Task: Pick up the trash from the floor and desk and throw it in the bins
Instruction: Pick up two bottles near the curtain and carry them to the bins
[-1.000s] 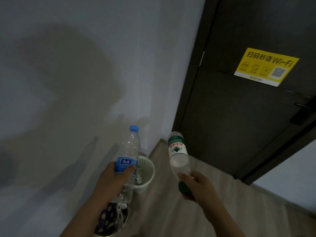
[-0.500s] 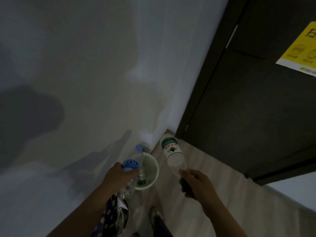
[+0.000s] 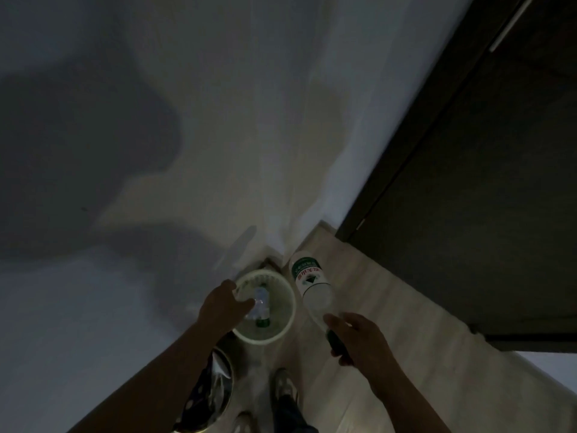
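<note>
A pale round bin (image 3: 282, 331) stands on the floor in the wall corner. My left hand (image 3: 223, 307) hovers over its left rim. A clear bottle with a blue label (image 3: 261, 300) is blurred inside the rim, right at my fingertips; whether my fingers still grip it is unclear. Under it in the bin lies another bottle with a green label (image 3: 262, 322). My right hand (image 3: 354, 339) holds a clear green-labelled bottle (image 3: 309, 281) by its green cap end, base pointing up and away, just right of the bin.
A second bin (image 3: 218, 392) with a dark polka-dot liner sits near my left forearm. My shoes (image 3: 284, 387) stand on the light wood floor (image 3: 390, 307). A white wall fills the left; a dark door (image 3: 468, 182) closes the right.
The view has tilted down toward the floor. My left hand has dropped to the pale bin and its blue-labelled bottle now sits inside the rim. The right hand's bottle has barely moved.
</note>
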Motion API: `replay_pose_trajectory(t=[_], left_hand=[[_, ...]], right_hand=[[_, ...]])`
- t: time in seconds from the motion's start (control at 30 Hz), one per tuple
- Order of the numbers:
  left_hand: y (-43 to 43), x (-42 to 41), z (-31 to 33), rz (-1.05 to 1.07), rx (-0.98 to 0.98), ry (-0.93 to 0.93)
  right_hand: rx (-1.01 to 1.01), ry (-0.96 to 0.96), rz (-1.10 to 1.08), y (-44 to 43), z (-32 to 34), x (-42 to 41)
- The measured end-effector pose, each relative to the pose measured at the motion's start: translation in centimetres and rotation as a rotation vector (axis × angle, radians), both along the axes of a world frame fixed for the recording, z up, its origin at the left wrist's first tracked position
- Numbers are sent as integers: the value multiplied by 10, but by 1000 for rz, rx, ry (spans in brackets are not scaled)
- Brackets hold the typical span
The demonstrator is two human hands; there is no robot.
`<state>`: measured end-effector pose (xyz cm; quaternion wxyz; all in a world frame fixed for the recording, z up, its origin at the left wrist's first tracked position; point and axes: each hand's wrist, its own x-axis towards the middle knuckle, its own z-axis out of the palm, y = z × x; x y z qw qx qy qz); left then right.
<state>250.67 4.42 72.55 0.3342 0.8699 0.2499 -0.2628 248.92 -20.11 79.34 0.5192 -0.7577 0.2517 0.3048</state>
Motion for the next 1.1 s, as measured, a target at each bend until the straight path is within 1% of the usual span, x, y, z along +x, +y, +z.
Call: replay_pose_trajectory(t=[0.1, 0.23, 0.3, 0.37, 0.43, 0.47, 0.5, 0.53, 0.57, 0.6, 0.63, 0.67, 0.7, 0.73, 0.77, 0.87, 0.93, 1.03, 1.1], left_hand=[[2, -4, 1, -77, 55, 6], [10, -20, 9, -135, 52, 43], [14, -32, 13, -159, 41, 41], [17, -43, 20, -195, 53, 37], [19, -52, 26, -215, 71, 11], [20, -56, 29, -210, 83, -9], [21, -60, 31, -201, 103, -35], [22, -64, 33, -186, 125, -55], [23, -70, 35, -167, 147, -69], [24, -75, 36, -149, 172, -64], [25, -82, 37, -131, 195, -50], [26, -88, 39, -108, 209, -32], [26, -94, 40, -87, 220, -21], [27, -100, 41, -71, 238, -20], [29, -105, 41, -52, 254, -20], [32, -120, 47, 23, 281, 16], [35, -129, 51, 82, 278, 24], [41, -143, 59, 190, 274, 36], [45, -153, 64, 221, 289, 29]], right_hand=[[-31, 11, 40, 2, -9, 8], [-67, 69, 131, 9, -23, 21], [-148, 71, 221, 15, -32, 29], [-243, 33, 347, 21, -41, 39], [-286, 3, 475, 31, -39, 48], [-326, -127, 565, 35, -44, 53], [-311, -265, 738, 43, -42, 59], [-312, -309, 913, 53, -44, 64], [-371, -482, 1007, 60, -49, 65], [-432, -597, 1081, 67, -53, 67], [-482, -540, 1127, 74, -53, 69], [-486, -432, 1222, 85, -52, 76], [-453, -357, 1160, 97, -56, 79], [-494, -352, 1084, 105, -66, 83], [-542, -313, 1100, 114, -73, 87], [-610, -324, 1234, 139, -83, 95], [-639, -335, 1266, 152, -91, 99], [-611, -317, 1302, 163, -97, 95], [-598, -369, 1348, 167, -96, 86]])
